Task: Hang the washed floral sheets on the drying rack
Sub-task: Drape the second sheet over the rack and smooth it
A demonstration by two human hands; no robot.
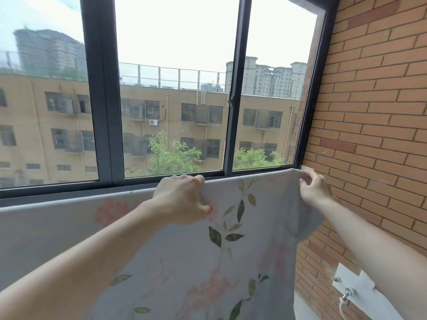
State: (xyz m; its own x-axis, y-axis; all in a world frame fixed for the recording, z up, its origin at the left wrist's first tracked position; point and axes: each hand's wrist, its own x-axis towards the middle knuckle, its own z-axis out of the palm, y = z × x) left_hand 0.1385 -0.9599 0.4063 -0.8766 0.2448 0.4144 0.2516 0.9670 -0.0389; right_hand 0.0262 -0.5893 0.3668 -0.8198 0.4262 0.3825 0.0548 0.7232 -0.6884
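Bright daylight through the window [175, 88]; edges curve.

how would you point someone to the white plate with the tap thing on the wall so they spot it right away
Start at the orange brick wall right of the dark-framed window and follow it down to the bottom right corner. There, below the hanging edge of the floral sheet, sits a white plate with a small metal fitting. It is the only white patch low on the bricks.

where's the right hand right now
In the head view, the right hand is at right of centre, pinching the floral sheet's top right corner beside the brick wall, just below the window frame.
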